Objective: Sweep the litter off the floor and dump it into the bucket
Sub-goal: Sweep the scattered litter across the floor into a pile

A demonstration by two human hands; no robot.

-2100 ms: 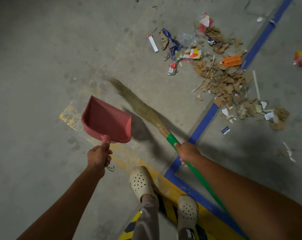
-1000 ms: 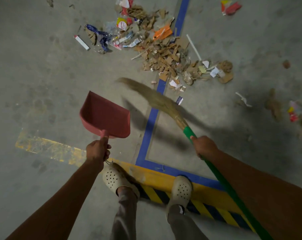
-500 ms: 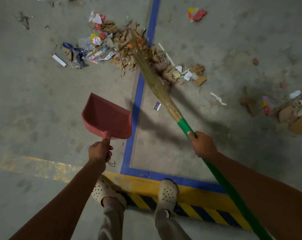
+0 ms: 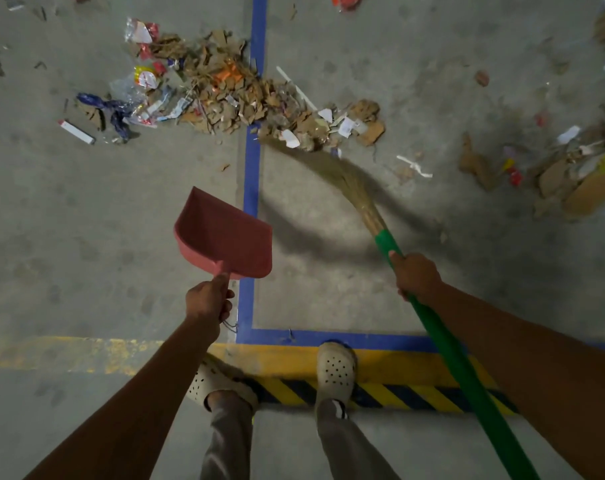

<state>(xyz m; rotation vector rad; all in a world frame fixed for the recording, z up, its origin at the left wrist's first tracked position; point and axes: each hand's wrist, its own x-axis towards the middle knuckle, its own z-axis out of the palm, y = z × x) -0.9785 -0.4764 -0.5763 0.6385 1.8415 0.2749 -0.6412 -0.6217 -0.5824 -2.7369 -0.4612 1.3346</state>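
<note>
Red dustpan (image 4: 225,237) in left hand (image 4: 207,301), fingers curled round its handle. Right hand (image 4: 417,277) clamped on green broom (image 4: 446,344); I see bristles touching near edge of litter pile (image 4: 231,88), which lies across blue line (image 4: 252,188). More cardboard scraps (image 4: 571,174) far right, white tube (image 4: 76,132) left of pile.

Littered concrete floor (image 4: 86,220)
Cardboard scraps and wrappers (image 4: 225,88) straddle a blue line (image 4: 252,188); more litter (image 4: 571,174) lies at right.

Your right hand (image 4: 417,277) swings the broom (image 4: 438,336) back out of the litter pile (image 4: 231,95). Its bristles now bend along the pile's near edge, right of the blue line (image 4: 251,188), no longer reaching up across the scraps.
</note>
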